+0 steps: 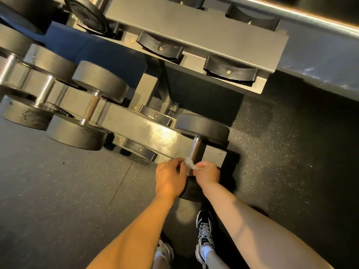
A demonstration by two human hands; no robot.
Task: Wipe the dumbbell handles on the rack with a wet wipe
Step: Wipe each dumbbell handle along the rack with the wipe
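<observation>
Pinching the wet wipe (pixel 191 165) with curled fingers are the left hand (pixel 171 176) and right hand (pixel 207 174). It is lying against the dumbbell handle (pixel 195 149) (near end).

Dumbbell (pixel 202 127) sitting at right end of lower shelf (pixel 147 131), handle (pixel 195 150) running toward the person. Left hand (pixel 170 177) and right hand (pixel 206 174) meeting at its near end, pinching wet wipe (pixel 191 165) between them. Other dumbbells (pixel 91 107) sitting farther left. Upper shelf (pixel 194 30) lying behind. Shoes (pixel 205 230) standing on floor (pixel 58 191) below the hands.
</observation>
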